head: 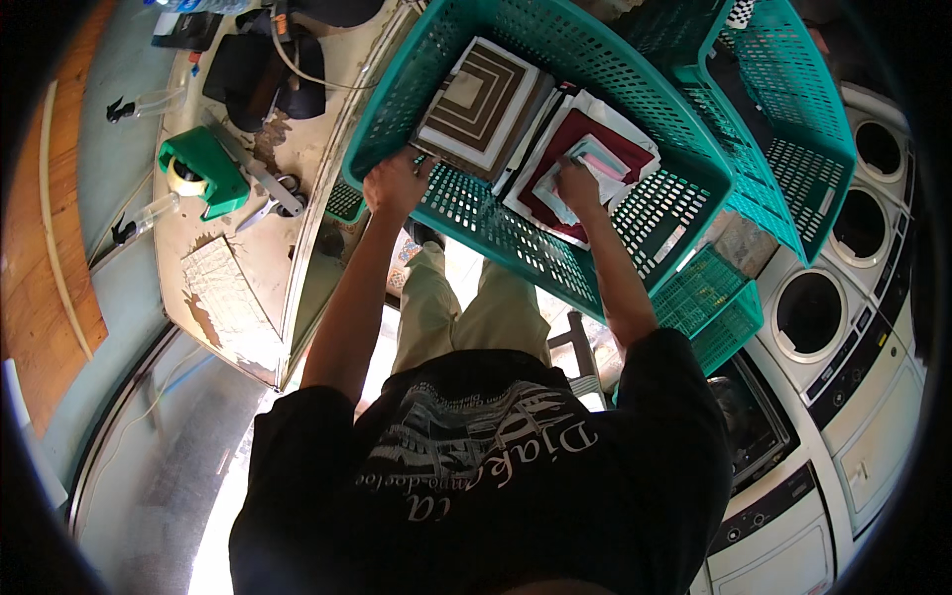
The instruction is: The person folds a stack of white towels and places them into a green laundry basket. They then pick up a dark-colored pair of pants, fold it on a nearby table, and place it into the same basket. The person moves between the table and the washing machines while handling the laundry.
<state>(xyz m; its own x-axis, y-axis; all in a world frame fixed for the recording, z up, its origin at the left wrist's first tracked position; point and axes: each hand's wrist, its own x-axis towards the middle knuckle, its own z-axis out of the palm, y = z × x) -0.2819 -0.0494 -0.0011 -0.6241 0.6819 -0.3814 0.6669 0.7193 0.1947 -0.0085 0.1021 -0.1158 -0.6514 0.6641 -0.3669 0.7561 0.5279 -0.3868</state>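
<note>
Before me is a large green plastic laundry basket (625, 52) with folded cloths inside. My left hand (398, 181) is at its near left rim, fingers curled by the edge; whether they grip it is unclear. Close to that hand lies a folded stack with a brown-and-white striped square pattern (483, 104). My right hand (578, 184) reaches into the basket and touches small folded pale cloths (554, 195) on top of a dark red folded cloth (543, 160). White folded fabric (639, 145) lies beneath the red one. The right fingertips are partly hidden.
On the worn table (223, 260) at left are a green tape dispenser (216, 175), scissors (279, 204), spray bottles (149, 216) and a black bag (260, 74). More green baskets (811, 149) stand at right, beside several front-loading machines (809, 312).
</note>
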